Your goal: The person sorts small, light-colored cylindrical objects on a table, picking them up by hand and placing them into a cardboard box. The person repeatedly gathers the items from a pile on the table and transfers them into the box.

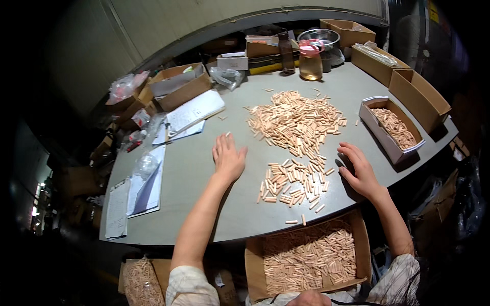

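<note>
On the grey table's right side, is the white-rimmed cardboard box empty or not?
Not empty: small pale wooden pegs lie inside the white-rimmed cardboard box, visible through its open top.

I see dowels [298, 143] on the table [190, 153] between the left hand [228, 160] and the right hand [360, 173]; a clipboard [117, 209] lies left of the left hand; a box [376, 132] stands beyond the right one; a carton [362, 244] sits below both.
</note>
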The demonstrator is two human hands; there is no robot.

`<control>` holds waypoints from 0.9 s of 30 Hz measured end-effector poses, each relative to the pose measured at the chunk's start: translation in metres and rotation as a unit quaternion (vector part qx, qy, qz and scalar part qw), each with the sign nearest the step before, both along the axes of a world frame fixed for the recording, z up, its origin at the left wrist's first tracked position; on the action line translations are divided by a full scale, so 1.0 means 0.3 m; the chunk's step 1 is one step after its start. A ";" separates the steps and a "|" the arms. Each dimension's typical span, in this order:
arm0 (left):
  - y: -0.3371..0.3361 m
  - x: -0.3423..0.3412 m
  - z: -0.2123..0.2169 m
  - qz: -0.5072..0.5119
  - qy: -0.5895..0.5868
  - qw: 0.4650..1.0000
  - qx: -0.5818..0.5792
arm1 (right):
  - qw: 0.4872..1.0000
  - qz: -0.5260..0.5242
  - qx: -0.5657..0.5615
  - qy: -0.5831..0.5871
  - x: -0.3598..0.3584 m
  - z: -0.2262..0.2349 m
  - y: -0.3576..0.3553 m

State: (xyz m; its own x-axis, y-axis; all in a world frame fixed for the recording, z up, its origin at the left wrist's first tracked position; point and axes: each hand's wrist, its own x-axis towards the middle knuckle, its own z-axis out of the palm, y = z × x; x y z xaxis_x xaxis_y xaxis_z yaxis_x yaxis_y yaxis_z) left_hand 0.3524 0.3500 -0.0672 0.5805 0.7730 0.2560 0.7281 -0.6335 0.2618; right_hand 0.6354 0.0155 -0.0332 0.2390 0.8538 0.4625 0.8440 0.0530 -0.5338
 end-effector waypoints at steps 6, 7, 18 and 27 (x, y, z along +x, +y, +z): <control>0.219 0.024 0.014 0.018 0.030 0.999 0.006 | 0.998 -0.006 -0.002 -0.067 -0.085 -0.003 0.032; 0.278 -0.005 -0.010 0.024 0.041 0.999 0.001 | 0.998 0.003 -0.007 -0.061 -0.099 -0.009 0.042; 0.022 -0.002 -0.008 -0.241 -0.042 0.969 0.034 | 0.999 0.010 0.011 -0.036 -0.049 -0.010 0.008; -0.175 -0.076 0.100 -0.155 -0.256 0.933 -0.201 | 0.997 0.035 0.074 -0.009 -0.060 0.005 -0.016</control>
